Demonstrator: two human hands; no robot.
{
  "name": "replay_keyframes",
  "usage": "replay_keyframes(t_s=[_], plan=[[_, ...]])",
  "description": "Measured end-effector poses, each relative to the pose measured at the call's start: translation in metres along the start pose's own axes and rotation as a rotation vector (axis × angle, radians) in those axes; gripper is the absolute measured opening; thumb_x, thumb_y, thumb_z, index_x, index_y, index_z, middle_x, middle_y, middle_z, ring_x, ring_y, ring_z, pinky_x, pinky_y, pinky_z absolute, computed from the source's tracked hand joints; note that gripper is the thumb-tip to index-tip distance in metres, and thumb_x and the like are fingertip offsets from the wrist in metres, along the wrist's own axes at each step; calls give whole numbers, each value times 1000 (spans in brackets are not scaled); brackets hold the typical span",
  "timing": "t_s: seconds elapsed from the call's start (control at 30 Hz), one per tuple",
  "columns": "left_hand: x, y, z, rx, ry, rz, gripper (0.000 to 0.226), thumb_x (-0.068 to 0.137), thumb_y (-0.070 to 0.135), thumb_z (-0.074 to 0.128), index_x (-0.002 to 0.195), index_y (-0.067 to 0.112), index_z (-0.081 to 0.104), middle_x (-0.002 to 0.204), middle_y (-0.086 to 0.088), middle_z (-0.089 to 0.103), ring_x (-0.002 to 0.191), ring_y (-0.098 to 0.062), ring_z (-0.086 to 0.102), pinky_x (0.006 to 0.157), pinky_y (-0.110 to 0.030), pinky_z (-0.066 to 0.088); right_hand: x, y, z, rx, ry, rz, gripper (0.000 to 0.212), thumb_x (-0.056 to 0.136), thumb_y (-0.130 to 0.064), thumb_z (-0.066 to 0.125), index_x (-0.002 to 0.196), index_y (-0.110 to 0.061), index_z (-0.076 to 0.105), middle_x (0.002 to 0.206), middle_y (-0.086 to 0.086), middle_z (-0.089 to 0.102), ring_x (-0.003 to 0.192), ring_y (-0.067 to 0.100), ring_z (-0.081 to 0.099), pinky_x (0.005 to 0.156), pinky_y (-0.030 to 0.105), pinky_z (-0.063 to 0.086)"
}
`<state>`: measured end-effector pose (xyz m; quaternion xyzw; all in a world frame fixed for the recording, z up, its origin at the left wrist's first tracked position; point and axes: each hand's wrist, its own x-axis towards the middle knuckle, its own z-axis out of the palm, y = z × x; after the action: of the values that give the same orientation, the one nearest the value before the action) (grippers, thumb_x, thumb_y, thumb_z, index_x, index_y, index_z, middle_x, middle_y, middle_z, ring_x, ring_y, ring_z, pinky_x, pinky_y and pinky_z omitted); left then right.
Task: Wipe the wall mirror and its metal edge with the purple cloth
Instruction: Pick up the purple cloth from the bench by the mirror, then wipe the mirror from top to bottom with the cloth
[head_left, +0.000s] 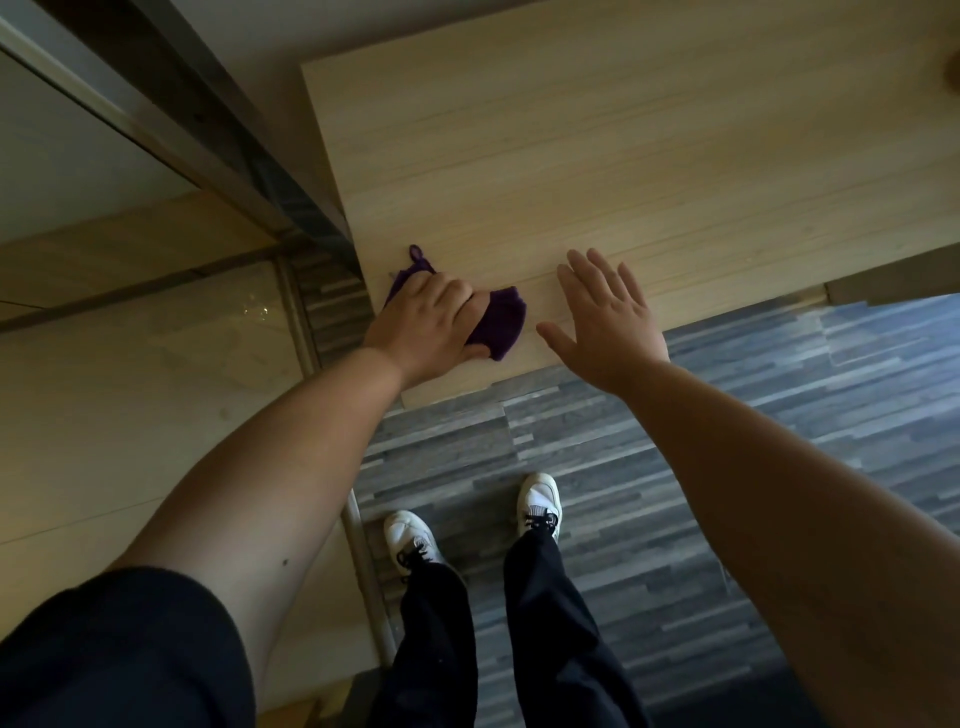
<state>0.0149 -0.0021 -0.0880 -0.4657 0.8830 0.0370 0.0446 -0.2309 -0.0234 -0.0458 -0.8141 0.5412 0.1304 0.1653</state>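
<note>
The purple cloth (503, 323) lies bunched on the near left corner of a light wooden table (623, 156). My left hand (431, 325) grips the cloth, fingers curled over it. Just to its right, my right hand (608, 322) hovers flat with spread, straight fingers over the table's front edge and holds nothing. The wall mirror (130, 338) fills the left side of the view, and its metal edge (306, 322) runs down beside the table corner. Both hands are to the right of the mirror, apart from it.
Grey striped wood flooring (727, 441) spreads below the table. My two feet in white shoes (537, 501) and dark trousers stand on it near the mirror's metal edge. A dark metal frame strip (171, 88) runs diagonally at the upper left.
</note>
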Motion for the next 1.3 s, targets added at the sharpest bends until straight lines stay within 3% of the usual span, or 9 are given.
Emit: replay_keyframes(t_s=[0.2, 0.33, 0.57, 0.73, 0.83, 0.97, 1.17, 1.3], plan=[[-16, 7, -32, 13, -9, -134, 46, 91, 50, 53, 109, 8, 57, 102, -14, 62, 88, -33, 58, 80, -42, 44, -13, -16, -29, -6, 15, -46, 77, 99, -60, 30, 157, -12, 15, 166, 6, 9, 154, 21, -1, 124, 40, -3], [-50, -4, -79, 17, 111, -231, 46, 88, 48, 62, 107, 6, 56, 96, -14, 60, 81, -33, 56, 73, -41, 45, -19, -51, -78, 9, 58, -116, 77, 99, -60, 30, 157, -13, 14, 167, 5, 8, 153, 20, -2, 123, 39, -5], [-127, -42, -217, 122, 349, -480, 50, 87, 49, 67, 108, 4, 57, 93, -16, 62, 79, -34, 59, 71, -41, 46, -41, -144, -201, -26, 192, -350, 74, 100, -59, 31, 158, -16, 14, 167, 5, 8, 153, 20, -3, 123, 39, -5], [-194, -79, -326, 280, 528, -617, 49, 94, 51, 53, 107, 5, 61, 92, -13, 61, 81, -33, 57, 74, -41, 43, -66, -220, -292, -46, 303, -511, 71, 102, -54, 35, 159, -17, 13, 167, 3, 5, 152, 16, -8, 121, 34, -9], [-238, -98, -384, 363, 566, -683, 50, 93, 53, 48, 106, 5, 60, 92, -12, 61, 81, -31, 58, 73, -42, 45, -81, -264, -335, -91, 353, -569, 72, 101, -57, 28, 159, -19, 6, 167, 0, -5, 145, 11, -21, 117, 32, -14], [-294, -123, -451, 463, 621, -770, 52, 95, 54, 44, 111, 7, 57, 98, -12, 61, 86, -31, 59, 77, -43, 45, -85, -321, -389, -141, 466, -621, 73, 101, -62, 18, 158, -20, 0, 166, 1, -9, 143, 12, -25, 114, 33, -19], [-375, -162, -540, 661, 751, -786, 52, 93, 54, 45, 110, 6, 57, 95, -10, 61, 84, -31, 58, 74, -43, 46, -99, -406, -473, -142, 670, -696, 84, 91, -65, 0, 158, -16, 9, 167, 5, 4, 151, 17, -11, 121, 35, -9], [-425, -192, -589, 771, 840, -800, 51, 94, 54, 46, 109, 6, 58, 94, -10, 61, 83, -30, 58, 73, -43, 45, -110, -465, -519, -142, 801, -727, 80, 94, -62, 6, 158, -15, 15, 166, 6, 12, 153, 20, -1, 120, 35, -7]])
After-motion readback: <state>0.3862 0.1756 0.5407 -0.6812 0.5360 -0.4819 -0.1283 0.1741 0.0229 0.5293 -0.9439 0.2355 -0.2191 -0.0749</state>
